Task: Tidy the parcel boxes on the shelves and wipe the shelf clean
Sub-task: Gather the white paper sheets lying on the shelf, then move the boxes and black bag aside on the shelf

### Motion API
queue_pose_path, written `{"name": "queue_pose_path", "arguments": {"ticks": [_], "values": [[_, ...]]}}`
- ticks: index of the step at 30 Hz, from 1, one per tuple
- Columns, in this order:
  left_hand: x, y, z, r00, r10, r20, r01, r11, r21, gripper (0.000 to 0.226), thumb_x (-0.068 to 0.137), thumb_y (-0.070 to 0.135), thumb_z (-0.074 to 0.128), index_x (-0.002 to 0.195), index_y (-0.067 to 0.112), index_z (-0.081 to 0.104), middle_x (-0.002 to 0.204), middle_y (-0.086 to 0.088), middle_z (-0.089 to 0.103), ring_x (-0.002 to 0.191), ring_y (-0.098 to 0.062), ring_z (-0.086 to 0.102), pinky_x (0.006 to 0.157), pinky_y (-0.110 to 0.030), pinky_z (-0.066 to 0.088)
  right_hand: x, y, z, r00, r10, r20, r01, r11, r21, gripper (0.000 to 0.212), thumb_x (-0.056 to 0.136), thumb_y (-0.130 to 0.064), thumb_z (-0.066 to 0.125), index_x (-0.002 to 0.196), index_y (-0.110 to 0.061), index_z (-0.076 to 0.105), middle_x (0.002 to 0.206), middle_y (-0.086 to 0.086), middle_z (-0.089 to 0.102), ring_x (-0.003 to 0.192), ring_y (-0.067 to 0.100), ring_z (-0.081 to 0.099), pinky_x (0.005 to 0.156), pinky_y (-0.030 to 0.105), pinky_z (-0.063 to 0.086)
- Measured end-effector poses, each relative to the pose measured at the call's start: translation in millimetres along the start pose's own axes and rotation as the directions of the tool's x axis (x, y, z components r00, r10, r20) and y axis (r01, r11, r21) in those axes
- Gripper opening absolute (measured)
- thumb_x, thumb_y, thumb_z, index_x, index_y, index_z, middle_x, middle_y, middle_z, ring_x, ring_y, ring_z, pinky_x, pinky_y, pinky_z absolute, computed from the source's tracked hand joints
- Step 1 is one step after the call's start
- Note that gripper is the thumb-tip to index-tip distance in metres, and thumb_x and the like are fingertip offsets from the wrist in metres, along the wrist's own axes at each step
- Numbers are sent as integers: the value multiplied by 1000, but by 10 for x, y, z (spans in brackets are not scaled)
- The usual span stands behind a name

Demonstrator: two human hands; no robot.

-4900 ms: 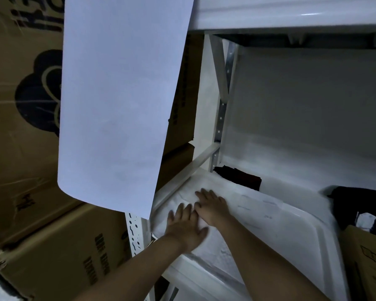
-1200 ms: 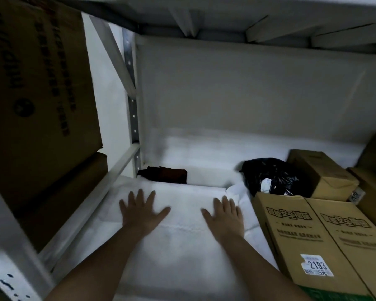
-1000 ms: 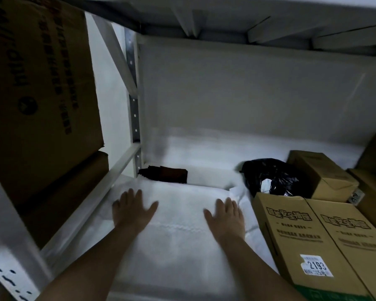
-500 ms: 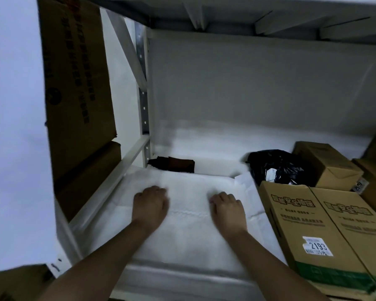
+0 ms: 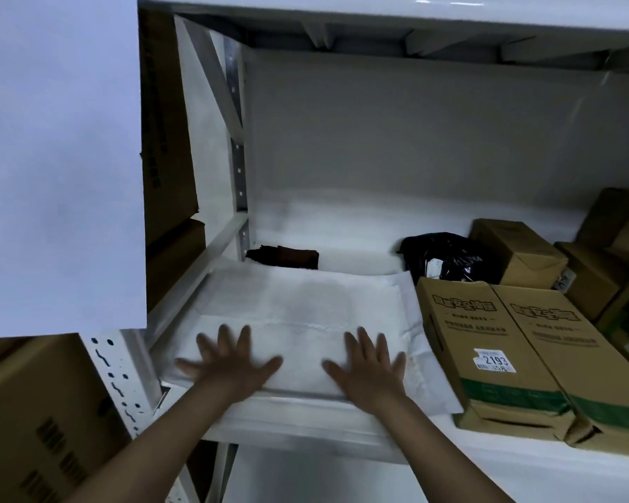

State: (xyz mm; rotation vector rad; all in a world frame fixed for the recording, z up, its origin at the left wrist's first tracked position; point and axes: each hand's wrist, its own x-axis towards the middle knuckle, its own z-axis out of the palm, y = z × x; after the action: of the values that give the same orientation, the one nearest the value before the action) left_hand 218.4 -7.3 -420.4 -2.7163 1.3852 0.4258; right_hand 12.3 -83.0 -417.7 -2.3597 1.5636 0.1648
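Left hand and right hand flat, fingers spread, gripping nothing, low centre on white sheet: probably thin, limp, slide-prone, best pinched at edges.

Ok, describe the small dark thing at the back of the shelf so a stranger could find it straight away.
Start at the white shelf where both hands press a white cloth. Follow the cloth to its far edge, near the left upright post. The dark brown folded item lies there, flat and low, unlike the puffy black plastic bag further right beside the boxes.
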Motion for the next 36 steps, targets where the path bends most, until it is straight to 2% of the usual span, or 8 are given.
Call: {"name": "queue_pose_path", "arguments": {"ticks": [6,10,13,21,23,27,31,36], "values": [[-9,-97,-30,1000,-19,18,19,1000,18,98,73,88,22,151,33,-3,158,-1,-8,142,-44,-5,103,-70,15,-131,47,-60,997,31,-77,-25,997,70,70,95,-57,32,153,-24,10,161,-2,-7,147,27,-14,117,52,-1],[-6,-84,-19,999,-33,-1,33,999,17,98,74,87,22,151,33,-3,159,-2,-8,142,-44,-5,103,-71,14,-306,63,-133,981,44,-191,-49,998,-24,59,95,-48,39,146,-21,27,156,2,19,144,26,14,110,45,23],[-12,-73,-10,999,-33,-14,33,999,17,97,74,87,22,151,33,-2,159,-2,-6,141,-45,-3,103,-71,16,-358,66,-105,960,16,-280,-64,985,-162,49,95,-46,39,135,-18,42,135,4,41,124,25,38,93,39,37],[-31,-50,-26,999,-38,0,38,999,35,96,76,86,21,151,30,-4,159,-4,-7,141,-46,-3,103,-70,16,-317,78,-150,967,57,-249,-102,980,-170,51,96,-49,39,133,-15,43,130,5,43,120,25,42,84,33,44],[-48,-33,-17,999,-34,-41,36,998,44,91,78,83,21,149,28,9,156,-6,6,140,-42,8,102,-64,23,-308,98,-169,969,60,-239,-99,983,-156,52,95,-50,40,133,-15,43,130,5,44,121,25,42,86,34,44],[-104,84,-144,979,143,-145,-143,990,8,67,88,70,25,139,26,33,143,-4,36,128,-28,36,98,-43,34,-300,93,-278,960,40,-277,-57,997,-56,49,95,-53,38,129,-19,50,127,2,53,117,23,49,87,32,44],[-162,389,-343,955,279,-101,-286,957,-55,59,94,59,31,141,25,38,141,-3,44,125,-26,46,100,-37,37,-302,89,-537,949,50,-311,-19,994,105,43,98,-50,33,125,-24,56,120,0,62,109,21,58,79,30,43],[-167,834,-544,893,448,-51,-450,877,-168,50,98,50,35,140,23,43,144,1,45,128,-20,46,101,-30,39,-305,221,-820,924,90,-371,-40,989,140,33,100,-33,33,117,-20,59,114,4,64,103,27,59,69,29,39]]}}
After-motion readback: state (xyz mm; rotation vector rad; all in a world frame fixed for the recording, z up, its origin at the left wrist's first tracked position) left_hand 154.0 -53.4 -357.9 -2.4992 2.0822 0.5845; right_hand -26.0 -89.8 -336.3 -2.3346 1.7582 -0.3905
